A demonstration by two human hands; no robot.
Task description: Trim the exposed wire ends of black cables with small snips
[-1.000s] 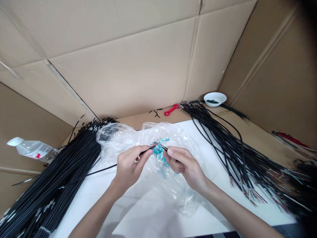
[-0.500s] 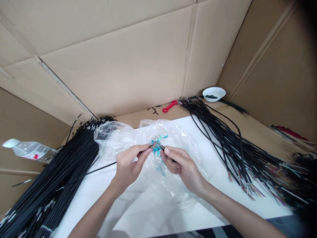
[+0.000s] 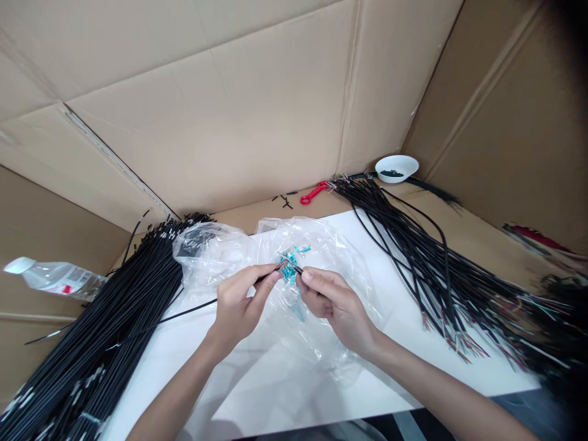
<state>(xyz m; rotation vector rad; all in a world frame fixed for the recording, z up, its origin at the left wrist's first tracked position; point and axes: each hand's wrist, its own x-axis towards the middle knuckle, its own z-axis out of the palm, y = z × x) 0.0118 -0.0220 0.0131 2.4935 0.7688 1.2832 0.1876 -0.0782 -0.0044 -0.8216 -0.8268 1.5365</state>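
Observation:
My left hand [image 3: 241,300] is closed in a pinch around a black cable [image 3: 192,308], whose end with thin coloured wires points to the right. The rest of this cable trails off left across the paper. In the fingers of my right hand [image 3: 333,300] is a slim dark tool with a metal tip [image 3: 294,266], which meets the wire ends. Whether the tip touches or grips a wire is too small to tell. Just behind the fingertips, small teal pieces [image 3: 289,274] lie on a clear plastic bag [image 3: 321,337].
A thick bundle of black cables [image 3: 114,312] lies at left, beside a plastic bottle [image 3: 59,278]. More cables with bare coloured ends [image 3: 413,257] spread at right. Red-handled scissors [image 3: 313,193] and a white bowl [image 3: 397,160] holding dark bits sit near the cardboard wall [image 3: 257,122].
The tool's tip and the wire ends have shifted slightly against each other between my fingers. Both hands keep their grips, and the view has tilted a little.

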